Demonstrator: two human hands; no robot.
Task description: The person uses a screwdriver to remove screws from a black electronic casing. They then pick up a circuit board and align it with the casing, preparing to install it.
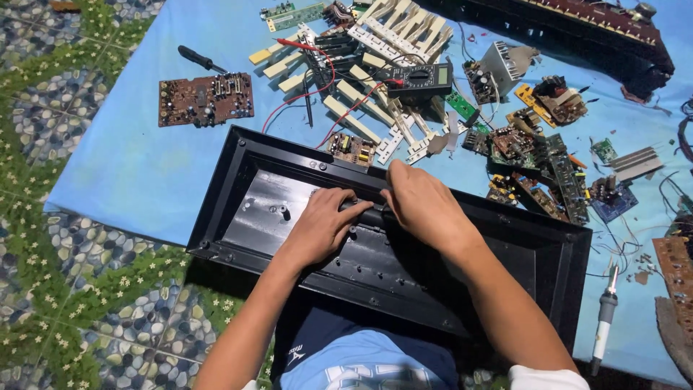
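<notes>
A long black plastic casing [245, 155], an open hollow shell, lies across my lap and the blue sheet. Both hands rest inside it near its far wall. My left hand [321, 224] is curled over a dark part [367, 211] in the middle of the casing. My right hand [422, 206] lies palm down beside it, fingers bent over the same dark part. What exactly the fingers grip is hidden under the hands.
On the blue sheet [130, 173] lie a brown circuit board [206, 99], a black screwdriver [201, 58], a multimeter [421, 79] with red leads, loose white keyboard keys [393, 32], several small boards [538, 170] and a soldering iron [605, 318]. Patterned floor [58, 274] lies left.
</notes>
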